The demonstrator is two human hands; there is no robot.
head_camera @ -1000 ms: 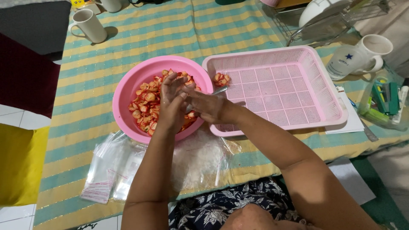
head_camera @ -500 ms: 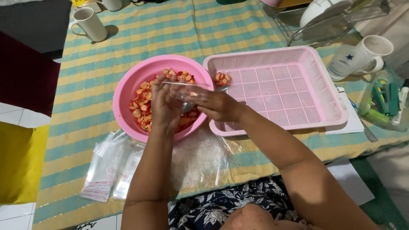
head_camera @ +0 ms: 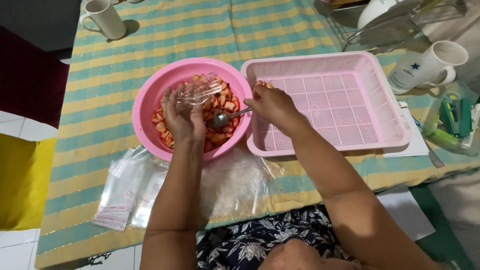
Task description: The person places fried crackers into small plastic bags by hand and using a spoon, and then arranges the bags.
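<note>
Left hand (head_camera: 182, 116) pinches small clear plastic bag (head_camera: 200, 92) over round pink plastic bowl (head_camera: 150, 97); right hand (head_camera: 270, 102) grips metal spoon (head_camera: 222, 118), handle running rightward, scoop just below the bag.

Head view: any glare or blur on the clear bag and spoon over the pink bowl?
Head view: sharp and evenly lit, shadows soft. The clear plastic bag in the left hand shows pale glare streaks, so its opening is hard to read. The spoon in the right hand glints but stays distinct over the pink bowl.
</note>
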